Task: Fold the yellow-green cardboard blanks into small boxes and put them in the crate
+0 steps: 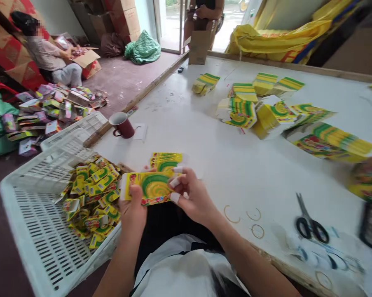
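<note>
- Left hand (134, 211), frame centre: fingers held yellow packaging (157, 187); hard squeezing risked creases.
- Right hand (195, 199): fingers narrowed at packaging's right end, grip unclear; loose pinching risked slippage.

The left hand (134, 214) holds 1 end of a flat yellow-and-green carton (156, 187), thumb on its face. The right hand (192, 196), white wraps (175, 198) on its fingertips, meets the other end with bent fingers; whether it grips is unclear. Just beyond, overlapping cartons (167, 159) show above the held carton. On the left, a white crate (34, 231) contains a heap of small yellow packets (102, 181). A maroon mug (122, 125) stands near the left edge of the white counter (179, 136). Black-handled scissors (311, 225) lie at right, with 3 thin tan loops (258, 225) nearby. Carton bundles (272, 117) sit farther back. 2 other people (45, 53) are in the background.
</note>
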### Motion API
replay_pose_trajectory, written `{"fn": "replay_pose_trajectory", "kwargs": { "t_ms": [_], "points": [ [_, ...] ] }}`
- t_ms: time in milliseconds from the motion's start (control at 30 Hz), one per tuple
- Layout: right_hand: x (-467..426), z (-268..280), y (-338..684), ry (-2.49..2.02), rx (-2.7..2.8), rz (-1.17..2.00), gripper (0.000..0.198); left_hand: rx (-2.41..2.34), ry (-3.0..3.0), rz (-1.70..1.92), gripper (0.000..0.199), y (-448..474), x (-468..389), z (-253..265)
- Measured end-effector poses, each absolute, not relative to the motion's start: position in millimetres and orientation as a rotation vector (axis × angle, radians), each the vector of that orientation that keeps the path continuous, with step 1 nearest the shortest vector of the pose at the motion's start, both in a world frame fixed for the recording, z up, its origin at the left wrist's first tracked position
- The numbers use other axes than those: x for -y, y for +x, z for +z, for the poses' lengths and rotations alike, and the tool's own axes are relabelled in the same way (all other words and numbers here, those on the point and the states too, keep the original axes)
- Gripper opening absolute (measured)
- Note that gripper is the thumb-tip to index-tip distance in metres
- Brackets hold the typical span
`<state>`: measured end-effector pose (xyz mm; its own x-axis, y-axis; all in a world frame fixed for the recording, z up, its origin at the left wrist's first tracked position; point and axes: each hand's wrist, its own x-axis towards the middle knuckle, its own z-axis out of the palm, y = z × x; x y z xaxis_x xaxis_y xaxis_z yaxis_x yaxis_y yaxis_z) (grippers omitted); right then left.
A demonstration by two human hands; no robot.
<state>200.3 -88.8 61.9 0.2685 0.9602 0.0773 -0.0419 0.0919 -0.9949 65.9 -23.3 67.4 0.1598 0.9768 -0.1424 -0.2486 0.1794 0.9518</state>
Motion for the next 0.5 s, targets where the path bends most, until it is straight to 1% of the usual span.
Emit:
{"fn": "replay_pose_trajectory", "kwargs": {
  "t_ms": [67,133,233,267,333,433,500],
  "points": [
    [89.1,60.5,198.1,-1.222,0.979,1.018,0.051,-0.976,1.023,1.233,0.049,70.2,26.2,71.1],
    [89.2,59.4,197.4,-1.226,0.949,1.049,0.055,-0.965,1.042,1.286,0.042,72.6,28.2,74.4],
    [90.5,59.5,196.7,-1.253,0.917,1.021,0.058,-0.977,1.052,1.243,0.034,71.8,30.3,77.6],
    [91.2,60.1,196.5,-1.259,0.909,1.001,0.059,-0.970,1.057,1.204,0.034,70.1,30.9,77.6],
    [92.2,62.1,196.1,-1.249,0.890,0.966,0.059,-0.898,1.054,1.115,0.045,65.2,31.7,75.2],
    [92.5,65.5,195.2,-1.180,0.848,0.947,0.059,-0.769,1.032,1.039,0.069,58.7,32.3,67.3],
    [92.4,66.9,193.8,-1.150,0.849,0.946,0.059,-0.773,1.038,1.060,0.073,57.9,32.5,63.0]
  ]
}}
